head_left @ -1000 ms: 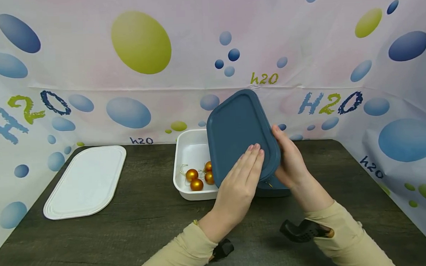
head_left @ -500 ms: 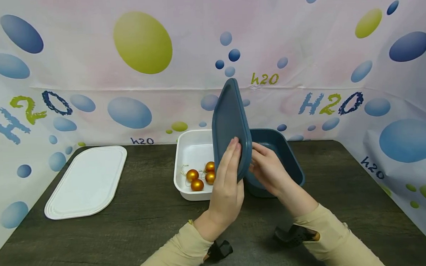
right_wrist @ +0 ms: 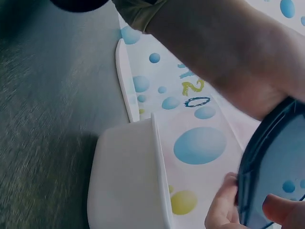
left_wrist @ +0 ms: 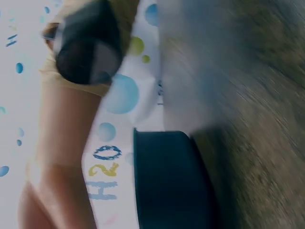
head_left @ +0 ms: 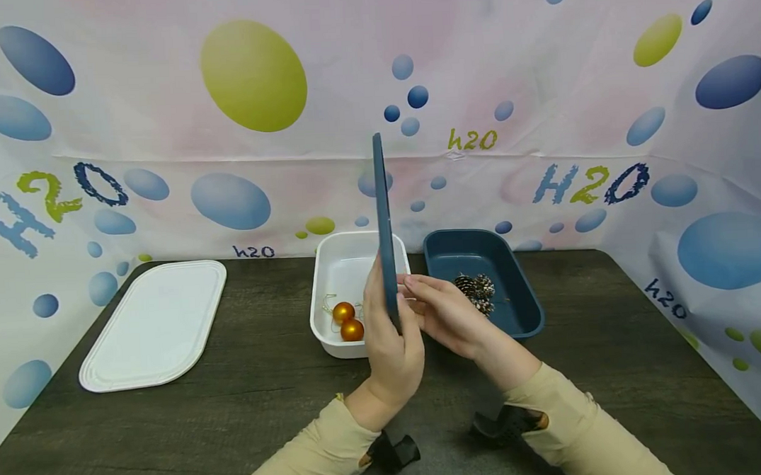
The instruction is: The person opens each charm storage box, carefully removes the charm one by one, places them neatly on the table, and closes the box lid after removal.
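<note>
From my end, starting at the left of the head view, a flat white rounded-rectangular plastic lid (head_left: 153, 325) lies on the dark wood-grain table (head_left: 267, 412). Next along stands a white rounded-rectangular plastic container (head_left: 343, 260); I can make out two shiny orange-gold balls (head_left: 351, 330) in it, but its front right part is covered by the left hand (head_left: 393, 347). That hand pinches a dark-blue flat plastic lid (head_left: 383, 209) between thumb and fingers, upright over the white container and almost edge-on to me, so its faces are hard to read. The right hand (head_left: 450, 312) touches its right side with bent fingers; I cannot tell whether they pinch it, as my right wrist view cuts that hand off. Farther right, a dark-blue rounded-rectangular container (head_left: 517, 292) holds frosted brown pine cones (head_left: 483, 287), partly hidden by the right hand. My left wrist view is blurred and shows only part of an arm and that container's side.
</note>
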{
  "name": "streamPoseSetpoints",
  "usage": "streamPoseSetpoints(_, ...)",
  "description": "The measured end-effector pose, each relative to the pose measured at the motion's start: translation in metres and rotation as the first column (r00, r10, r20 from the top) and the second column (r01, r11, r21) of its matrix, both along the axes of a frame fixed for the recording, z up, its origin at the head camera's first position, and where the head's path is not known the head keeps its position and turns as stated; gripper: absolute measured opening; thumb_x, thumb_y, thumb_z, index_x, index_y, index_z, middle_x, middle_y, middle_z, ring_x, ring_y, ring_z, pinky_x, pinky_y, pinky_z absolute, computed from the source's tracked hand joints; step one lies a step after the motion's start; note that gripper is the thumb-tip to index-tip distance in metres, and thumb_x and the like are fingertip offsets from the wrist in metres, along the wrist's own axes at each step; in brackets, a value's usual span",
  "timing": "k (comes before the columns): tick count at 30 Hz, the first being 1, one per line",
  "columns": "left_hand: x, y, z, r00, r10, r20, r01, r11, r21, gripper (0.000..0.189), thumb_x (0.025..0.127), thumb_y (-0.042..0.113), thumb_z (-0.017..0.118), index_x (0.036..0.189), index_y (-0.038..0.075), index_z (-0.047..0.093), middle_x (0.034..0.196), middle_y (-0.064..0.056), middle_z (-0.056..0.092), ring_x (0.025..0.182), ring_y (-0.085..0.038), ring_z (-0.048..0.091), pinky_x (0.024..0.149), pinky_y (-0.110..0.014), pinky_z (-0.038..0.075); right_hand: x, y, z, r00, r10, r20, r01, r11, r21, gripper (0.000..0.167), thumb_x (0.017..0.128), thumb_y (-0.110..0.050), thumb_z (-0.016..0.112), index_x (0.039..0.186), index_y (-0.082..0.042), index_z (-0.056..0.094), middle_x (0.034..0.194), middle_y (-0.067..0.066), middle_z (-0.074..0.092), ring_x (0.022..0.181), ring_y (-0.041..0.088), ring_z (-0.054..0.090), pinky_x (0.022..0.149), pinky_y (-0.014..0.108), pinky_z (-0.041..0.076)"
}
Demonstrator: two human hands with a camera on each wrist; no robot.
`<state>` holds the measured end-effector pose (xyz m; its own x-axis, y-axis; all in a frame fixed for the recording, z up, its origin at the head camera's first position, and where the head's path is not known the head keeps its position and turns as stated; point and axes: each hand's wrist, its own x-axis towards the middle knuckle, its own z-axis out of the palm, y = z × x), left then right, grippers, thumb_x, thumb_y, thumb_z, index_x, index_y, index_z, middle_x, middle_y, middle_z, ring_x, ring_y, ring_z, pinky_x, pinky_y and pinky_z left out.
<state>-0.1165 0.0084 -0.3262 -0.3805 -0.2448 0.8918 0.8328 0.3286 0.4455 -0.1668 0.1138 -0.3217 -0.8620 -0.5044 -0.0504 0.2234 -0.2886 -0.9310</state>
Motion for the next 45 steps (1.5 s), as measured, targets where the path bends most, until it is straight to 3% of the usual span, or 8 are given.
streamPoseSetpoints(4, 0.004, -0.001, 0.004, 0.996, -0.022, 0.09, 0.01, 0.992, 0.126, 0.051, 0.092, -0.015, 0.044, 0.14, -0.01, 0.031, 0.135, -0.021, 0.044, 0.115, -0.033, 0.049, 0.097, -0.036, 0.042, 0.0, -0.002, -0.001, 0.999, -0.031, 0.031, 0.033, 0.998, -0.061, 0.027, 0.102, -0.015, 0.046, 0.124, 0.001, 0.048, 0.108, 0.005, 0.058, 0.096, 0.014, 0.057, 0.086, 0.027, 0.048)
streamPoseSetpoints(8, 0.007, -0.004, 0.008, 0.987, -0.073, 0.14, 0.04, 0.973, 0.229, 0.051, 0.094, -0.01, 0.045, 0.142, -0.008, 0.027, 0.137, -0.017, 0.042, 0.123, -0.031, 0.044, 0.102, -0.038, 0.038, 0.0, -0.003, 0.0, 0.998, -0.056, 0.04, 0.059, 0.994, -0.095, 0.023, 0.102, -0.012, 0.045, 0.122, -0.001, 0.047, 0.108, 0.005, 0.058, 0.097, 0.015, 0.058, 0.085, 0.027, 0.048)
streamPoseSetpoints(19, 0.004, -0.016, 0.009, 0.968, -0.224, 0.109, 0.166, 0.906, 0.391, 0.056, 0.096, -0.005, 0.045, 0.146, -0.006, 0.02, 0.143, -0.016, 0.036, 0.128, -0.029, 0.041, 0.103, -0.044, 0.037, 0.002, -0.002, 0.004, 0.998, -0.061, 0.027, 0.066, 0.975, -0.211, 0.02, 0.103, -0.007, 0.04, 0.122, -0.001, 0.04, 0.106, 0.006, 0.055, 0.093, 0.015, 0.06, 0.083, 0.028, 0.05)
streamPoseSetpoints(22, 0.002, -0.021, 0.008, 0.95, -0.303, 0.076, 0.244, 0.872, 0.424, 0.063, 0.094, -0.007, 0.048, 0.148, -0.002, 0.017, 0.144, -0.016, 0.034, 0.129, -0.032, 0.039, 0.103, -0.044, 0.038, 0.002, -0.002, 0.006, 0.997, -0.081, 0.008, 0.08, 0.963, -0.257, 0.018, 0.103, -0.005, 0.041, 0.12, -0.001, 0.04, 0.104, 0.006, 0.056, 0.089, 0.014, 0.061, 0.08, 0.027, 0.052)
streamPoseSetpoints(26, 0.002, -0.03, 0.007, 0.907, -0.421, 0.012, 0.371, 0.814, 0.447, 0.073, 0.089, -0.01, 0.049, 0.15, 0.0, 0.012, 0.148, -0.019, 0.027, 0.131, -0.037, 0.034, 0.104, -0.045, 0.036, 0.002, -0.002, 0.008, 0.995, -0.099, -0.017, 0.091, 0.955, -0.283, 0.017, 0.101, -0.003, 0.043, 0.118, -0.001, 0.04, 0.101, 0.006, 0.058, 0.087, 0.014, 0.061, 0.078, 0.026, 0.052)
streamPoseSetpoints(28, 0.003, -0.035, 0.007, 0.892, -0.452, -0.001, 0.405, 0.798, 0.446, 0.074, 0.087, -0.01, 0.049, 0.15, 0.0, 0.01, 0.149, -0.019, 0.024, 0.132, -0.038, 0.032, 0.105, -0.044, 0.035, 0.002, -0.003, 0.009, 0.995, -0.102, -0.022, 0.092, 0.955, -0.284, 0.019, 0.101, -0.003, 0.044, 0.119, -0.001, 0.04, 0.1, 0.006, 0.06, 0.088, 0.014, 0.062, 0.078, 0.027, 0.052)
streamPoseSetpoints(38, 0.011, -0.072, 0.007, 0.878, -0.477, 0.043, 0.406, 0.789, 0.46, 0.068, 0.088, -0.001, 0.047, 0.148, -0.001, 0.016, 0.144, -0.022, 0.028, 0.125, -0.037, 0.036, 0.099, -0.037, 0.041, 0.005, -0.009, 0.011, 0.993, -0.119, -0.023, 0.108, 0.956, -0.274, 0.022, 0.099, 0.0, 0.046, 0.121, -0.001, 0.04, 0.097, 0.008, 0.063, 0.082, 0.015, 0.063, 0.073, 0.028, 0.053)
streamPoseSetpoints(45, 0.016, -0.11, 0.008, 0.865, -0.485, 0.128, 0.367, 0.786, 0.498, 0.059, 0.092, 0.0, 0.041, 0.147, -0.004, 0.021, 0.145, -0.018, 0.029, 0.129, -0.029, 0.035, 0.097, -0.027, 0.039, 0.006, -0.014, 0.008, 0.993, -0.114, -0.04, 0.103, 0.971, -0.215, 0.027, 0.099, -0.001, 0.047, 0.125, -0.001, 0.039, 0.098, 0.008, 0.064, 0.083, 0.015, 0.064, 0.075, 0.029, 0.053)
